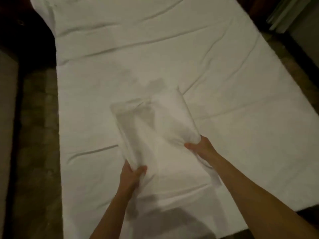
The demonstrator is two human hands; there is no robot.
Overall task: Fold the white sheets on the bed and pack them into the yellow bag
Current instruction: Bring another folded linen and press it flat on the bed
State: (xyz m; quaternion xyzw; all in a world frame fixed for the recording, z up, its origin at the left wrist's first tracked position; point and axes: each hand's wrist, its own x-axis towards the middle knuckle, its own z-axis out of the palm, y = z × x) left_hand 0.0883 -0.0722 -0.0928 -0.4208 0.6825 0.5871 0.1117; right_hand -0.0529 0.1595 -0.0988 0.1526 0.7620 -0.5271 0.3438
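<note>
1. A folded white sheet [155, 128] sits in the middle of the bed [241, 152], nearer its foot than its head, as a narrow blurred bundle that runs away from the person and leans a little to the left
2. Its far end looks squared off and lies on or just above the bed's cover; its near end is gathered and creased where the two hands take it
3. The left hand [133, 175] grips the near left corner of the bundle, thumb on top and fingers curled beneath the cloth
4. The right hand [198, 147] grasps the near right edge, thumb pointing left along the fabric, the rest of the fingers tucked under it
5. The bundle lies between the two hands and stretches out beyond them; a loose strip of the sheet hangs down beside the right forearm
6. The bed is covered in white cloth with long wrinkles crossing it, and a dark shadow falls on its near edge between the forearms
7. Dim patterned floor [39, 152] shows on both sides of the bed
</note>
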